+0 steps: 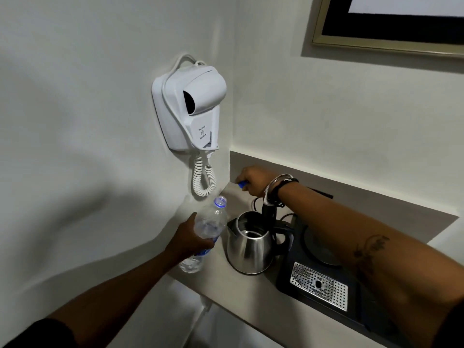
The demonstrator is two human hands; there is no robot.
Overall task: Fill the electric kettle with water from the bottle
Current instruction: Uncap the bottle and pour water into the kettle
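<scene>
A steel electric kettle (249, 247) with a black handle stands on the counter, its lid raised and its mouth open. My left hand (189, 238) grips a clear plastic water bottle (209, 223) around its middle. The bottle is uncapped and tilted, with its neck pointing up toward the wall, left of the kettle. My right hand (252, 179) reaches over the kettle to the back left corner of the counter and pinches the blue bottle cap (242, 183) between its fingers.
A white hair dryer (190, 109) with a coiled cord hangs on the left wall. A black tray (324, 285) with a perforated metal drip plate and the round kettle base sits right of the kettle. A framed picture (386, 23) hangs at the top right.
</scene>
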